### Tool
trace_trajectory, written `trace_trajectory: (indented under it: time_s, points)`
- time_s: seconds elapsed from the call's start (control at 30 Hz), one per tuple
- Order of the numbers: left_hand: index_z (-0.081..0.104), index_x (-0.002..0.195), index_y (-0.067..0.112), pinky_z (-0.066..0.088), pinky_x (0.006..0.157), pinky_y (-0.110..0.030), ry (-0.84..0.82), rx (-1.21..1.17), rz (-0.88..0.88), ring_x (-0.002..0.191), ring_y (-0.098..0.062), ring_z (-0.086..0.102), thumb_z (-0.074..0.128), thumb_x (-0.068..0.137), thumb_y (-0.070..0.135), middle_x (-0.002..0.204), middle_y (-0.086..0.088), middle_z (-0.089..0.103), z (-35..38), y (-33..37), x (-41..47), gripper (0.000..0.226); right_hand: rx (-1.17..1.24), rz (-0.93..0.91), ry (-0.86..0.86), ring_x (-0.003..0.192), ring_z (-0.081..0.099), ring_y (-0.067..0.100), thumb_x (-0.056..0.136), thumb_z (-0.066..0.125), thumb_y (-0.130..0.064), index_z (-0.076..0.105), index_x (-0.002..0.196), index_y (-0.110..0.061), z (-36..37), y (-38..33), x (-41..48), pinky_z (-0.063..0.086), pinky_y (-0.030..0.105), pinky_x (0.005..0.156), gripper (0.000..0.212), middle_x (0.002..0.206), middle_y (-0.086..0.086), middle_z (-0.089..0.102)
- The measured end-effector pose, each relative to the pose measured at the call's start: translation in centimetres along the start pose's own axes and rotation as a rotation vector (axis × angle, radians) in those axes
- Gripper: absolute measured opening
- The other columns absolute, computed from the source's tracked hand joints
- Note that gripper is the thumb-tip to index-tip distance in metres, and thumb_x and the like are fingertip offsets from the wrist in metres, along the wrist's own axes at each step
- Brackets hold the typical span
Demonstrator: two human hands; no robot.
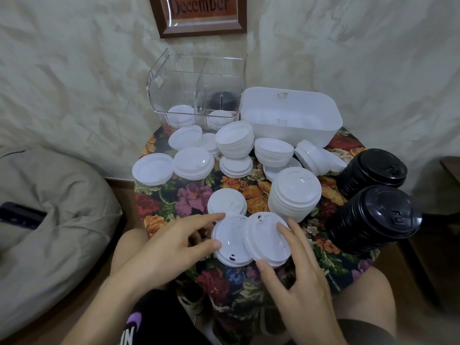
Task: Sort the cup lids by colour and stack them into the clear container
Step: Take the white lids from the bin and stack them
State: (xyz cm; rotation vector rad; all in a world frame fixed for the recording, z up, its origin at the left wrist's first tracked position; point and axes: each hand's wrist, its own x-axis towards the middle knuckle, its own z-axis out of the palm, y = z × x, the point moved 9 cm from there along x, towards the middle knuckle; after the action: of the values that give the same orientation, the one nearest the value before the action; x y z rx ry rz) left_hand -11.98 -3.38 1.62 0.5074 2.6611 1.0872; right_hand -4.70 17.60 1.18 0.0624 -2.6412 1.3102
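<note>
At the near edge of the flowered table, my left hand [174, 241] grips a white lid [230, 241] between thumb and fingers. My right hand [296, 265] holds a second white lid [267, 236] that overlaps the first on its right. Several more white lids lie loose or in stacks across the table, the tallest stack [295, 192] just behind my right hand. Two tall stacks of black lids [373, 220] stand at the right. The clear container [159, 78] sits at the back, divided, with white lids in front and black ones behind.
A white plastic tub [291, 120] stands next to the clear container at the back right. A beige beanbag [49, 207] with a dark phone on it lies to the left. A framed "December" sign [201, 13] leans against the wall.
</note>
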Motion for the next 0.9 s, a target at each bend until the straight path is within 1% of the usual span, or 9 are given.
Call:
trace_trajectory:
  time_s: [0.13, 0.2, 0.27, 0.37, 0.47, 0.63, 0.77, 0.83, 0.9]
  points:
    - [0.044, 0.137, 0.068, 0.043, 0.086, -0.021, -0.014, 0.081, 0.059, 0.099, 0.013, 0.054, 0.063, 0.084, 0.071, 0.110, 0.042, 0.055, 0.8, 0.1, 0.0, 0.057, -0.065, -0.024, -0.086, 0.139, 0.016, -0.026, 0.083, 0.056, -0.072, 0.024, 0.137, -0.076, 0.6, -0.1, -0.2, 0.022, -0.006, 0.095, 0.064, 0.155, -0.046, 0.015]
    - [0.044, 0.142, 0.062, 0.041, 0.088, -0.018, -0.009, 0.116, 0.093, 0.107, 0.021, 0.048, 0.061, 0.085, 0.072, 0.116, 0.053, 0.047, 1.0, 0.6, 0.3, 0.061, -0.088, -0.035, -0.099, 0.142, 0.017, -0.022, 0.084, 0.053, -0.072, 0.025, 0.140, -0.071, 0.7, -0.1, -0.3, 0.020, -0.005, 0.098, 0.063, 0.155, -0.045, 0.017]
    - [0.045, 0.143, 0.060, 0.038, 0.084, -0.013, -0.023, 0.135, 0.122, 0.102, 0.029, 0.042, 0.064, 0.086, 0.069, 0.116, 0.059, 0.039, 1.3, 1.3, 0.6, 0.061, -0.115, -0.042, -0.102, 0.142, 0.015, -0.021, 0.085, 0.052, -0.071, 0.027, 0.142, -0.066, 0.8, 0.1, -0.2, 0.018, -0.006, 0.099, 0.063, 0.154, -0.046, 0.015]
    - [0.050, 0.142, 0.057, 0.037, 0.072, -0.009, -0.031, 0.173, 0.138, 0.090, 0.028, 0.043, 0.068, 0.084, 0.067, 0.111, 0.051, 0.044, 1.8, 1.6, 0.8, 0.062, -0.201, -0.055, -0.135, 0.138, 0.011, -0.023, 0.086, 0.049, -0.073, 0.027, 0.145, -0.061, 1.2, 0.5, -0.2, 0.018, -0.001, 0.101, 0.064, 0.151, -0.049, 0.009]
    - [0.052, 0.139, 0.058, 0.038, 0.071, -0.010, -0.042, 0.155, 0.112, 0.089, 0.017, 0.050, 0.072, 0.086, 0.058, 0.110, 0.045, 0.053, 2.3, 1.2, 0.8, 0.057, -0.271, -0.098, -0.195, 0.136, 0.005, -0.024, 0.087, 0.046, -0.075, 0.021, 0.147, -0.056, 1.7, 0.9, 0.0, 0.019, 0.014, 0.107, 0.068, 0.151, -0.047, 0.006]
    - [0.053, 0.137, 0.060, 0.043, 0.074, -0.016, -0.035, 0.085, 0.087, 0.089, -0.003, 0.058, 0.071, 0.094, 0.040, 0.112, 0.035, 0.063, 2.2, 0.3, 0.7, 0.050, -0.315, -0.112, -0.314, 0.138, -0.010, -0.024, 0.085, 0.035, -0.080, 0.025, 0.155, -0.051, 2.0, 1.1, 0.4, 0.012, 0.018, 0.116, 0.077, 0.157, -0.041, -0.002]
    - [0.055, 0.137, 0.057, 0.045, 0.078, -0.021, -0.018, 0.061, 0.077, 0.093, -0.002, 0.060, 0.066, 0.093, 0.055, 0.114, 0.033, 0.064, 2.2, 0.3, 0.6, 0.046, -0.318, -0.127, -0.320, 0.141, -0.007, -0.019, 0.086, 0.035, -0.078, 0.028, 0.156, -0.048, 2.2, 1.0, 0.6, 0.013, 0.023, 0.119, 0.076, 0.161, -0.034, 0.002]
    - [0.058, 0.135, 0.056, 0.047, 0.085, -0.023, -0.005, 0.068, 0.082, 0.103, 0.006, 0.058, 0.068, 0.088, 0.062, 0.118, 0.035, 0.062, 2.3, 0.3, 0.7, 0.049, -0.318, -0.141, -0.306, 0.142, -0.004, -0.017, 0.086, 0.039, -0.076, 0.031, 0.154, -0.048, 2.2, 1.0, 0.6, 0.016, 0.027, 0.120, 0.074, 0.164, -0.031, 0.006]
    - [0.063, 0.132, 0.052, 0.041, 0.078, -0.015, 0.012, 0.091, 0.099, 0.098, 0.017, 0.053, 0.069, 0.086, 0.063, 0.114, 0.034, 0.060, 2.3, 0.6, 0.7, 0.048, -0.313, -0.151, -0.273, 0.142, 0.003, -0.014, 0.087, 0.044, -0.073, 0.034, 0.152, -0.047, 2.2, 1.0, 0.7, 0.021, 0.029, 0.117, 0.070, 0.165, -0.026, 0.013]
